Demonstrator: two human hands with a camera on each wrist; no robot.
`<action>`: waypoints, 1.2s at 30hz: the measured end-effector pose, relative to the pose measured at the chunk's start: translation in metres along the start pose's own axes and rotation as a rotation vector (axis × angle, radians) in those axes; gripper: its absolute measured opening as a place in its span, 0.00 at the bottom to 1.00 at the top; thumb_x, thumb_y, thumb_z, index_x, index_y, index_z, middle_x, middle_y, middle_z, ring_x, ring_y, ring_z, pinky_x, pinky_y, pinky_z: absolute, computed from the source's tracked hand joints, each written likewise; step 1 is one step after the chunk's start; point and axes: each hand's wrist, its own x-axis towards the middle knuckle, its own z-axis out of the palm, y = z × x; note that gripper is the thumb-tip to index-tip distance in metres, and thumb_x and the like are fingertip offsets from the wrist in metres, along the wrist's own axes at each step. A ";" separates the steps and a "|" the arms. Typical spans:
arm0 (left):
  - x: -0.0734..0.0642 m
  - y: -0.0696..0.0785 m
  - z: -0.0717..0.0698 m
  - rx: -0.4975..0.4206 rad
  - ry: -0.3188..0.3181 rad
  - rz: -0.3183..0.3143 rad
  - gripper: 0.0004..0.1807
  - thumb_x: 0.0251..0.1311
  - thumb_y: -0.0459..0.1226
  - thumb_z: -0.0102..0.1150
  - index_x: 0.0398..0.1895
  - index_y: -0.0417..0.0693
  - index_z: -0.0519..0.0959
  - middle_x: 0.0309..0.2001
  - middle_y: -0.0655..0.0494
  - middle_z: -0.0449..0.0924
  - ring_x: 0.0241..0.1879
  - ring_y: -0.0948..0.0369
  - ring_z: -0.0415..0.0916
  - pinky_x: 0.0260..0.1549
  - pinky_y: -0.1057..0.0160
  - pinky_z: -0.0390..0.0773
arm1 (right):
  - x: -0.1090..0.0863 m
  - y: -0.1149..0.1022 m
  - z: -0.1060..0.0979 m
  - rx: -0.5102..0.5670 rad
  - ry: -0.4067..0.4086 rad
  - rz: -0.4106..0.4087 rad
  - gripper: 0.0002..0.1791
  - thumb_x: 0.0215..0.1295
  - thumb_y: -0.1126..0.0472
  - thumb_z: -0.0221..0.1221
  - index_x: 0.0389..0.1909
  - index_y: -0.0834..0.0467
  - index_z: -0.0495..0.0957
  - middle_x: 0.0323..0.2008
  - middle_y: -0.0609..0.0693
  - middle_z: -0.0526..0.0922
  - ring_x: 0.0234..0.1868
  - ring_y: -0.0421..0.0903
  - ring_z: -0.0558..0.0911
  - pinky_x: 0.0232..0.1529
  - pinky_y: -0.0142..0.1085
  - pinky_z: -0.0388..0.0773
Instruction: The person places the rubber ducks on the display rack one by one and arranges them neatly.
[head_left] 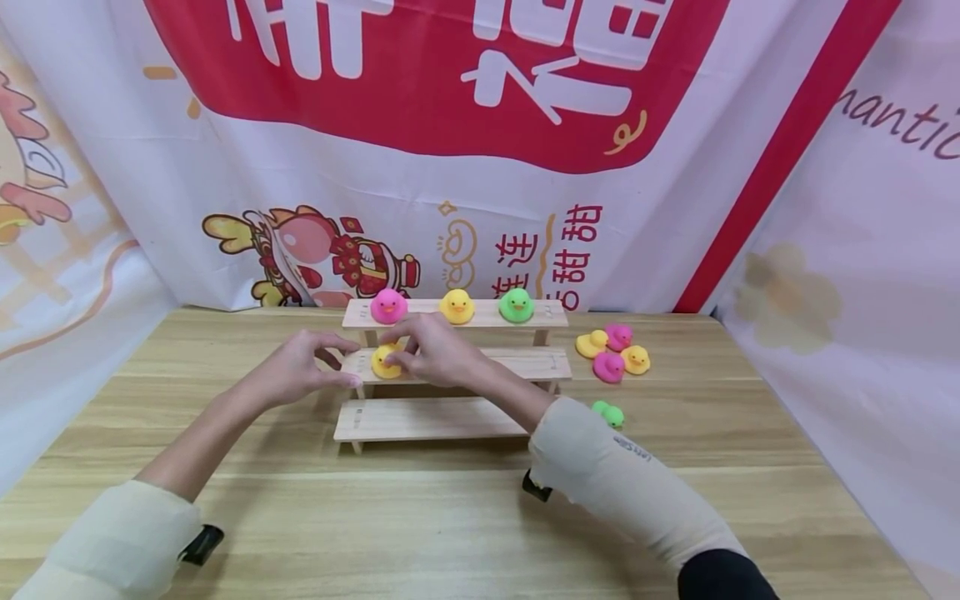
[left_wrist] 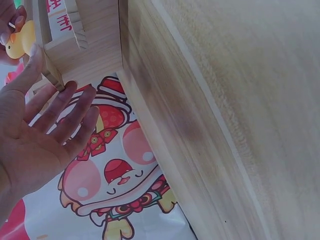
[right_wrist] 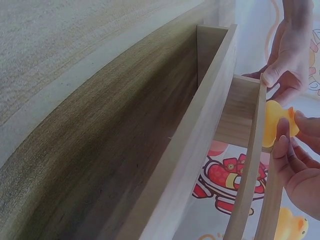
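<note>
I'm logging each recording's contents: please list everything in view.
Stepped three-shelf wooden stand: one, pale, on table
Small rounded toy ducks: three; pink, yellow, green; top shelf, left to right
Held duck: one, yellow, middle shelf's left end
Loose ducks: two yellow, two pink, at least one green; right of stand
Woodgrain table: one, light brown, underneath
Printed cloth hangings: count unclear, white and red, around table
Sleeves: two, cream, forearms
Wrist pieces: two, black, below sleeves
Left hand: one, beside held duck
Right hand: one, holding duck
</note>
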 end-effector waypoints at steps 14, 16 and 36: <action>-0.001 0.002 -0.002 0.119 -0.025 0.038 0.30 0.62 0.38 0.73 0.62 0.29 0.78 0.56 0.34 0.82 0.43 0.53 0.82 0.41 0.56 0.82 | -0.007 -0.006 -0.006 -0.003 0.015 -0.006 0.20 0.71 0.64 0.66 0.61 0.64 0.81 0.58 0.58 0.85 0.31 0.40 0.84 0.31 0.29 0.81; -0.001 0.003 -0.002 0.134 -0.032 0.037 0.30 0.62 0.39 0.73 0.62 0.29 0.79 0.55 0.35 0.82 0.43 0.54 0.81 0.41 0.56 0.80 | -0.012 -0.007 -0.009 -0.022 0.021 -0.012 0.20 0.71 0.63 0.66 0.61 0.63 0.82 0.58 0.57 0.84 0.32 0.39 0.84 0.33 0.28 0.81; 0.001 0.008 -0.004 0.148 -0.051 0.045 0.31 0.62 0.42 0.74 0.60 0.28 0.79 0.53 0.36 0.83 0.40 0.56 0.78 0.35 0.59 0.76 | -0.062 0.015 -0.033 -0.041 0.132 -0.061 0.16 0.68 0.64 0.68 0.55 0.63 0.84 0.51 0.57 0.87 0.35 0.40 0.85 0.38 0.28 0.83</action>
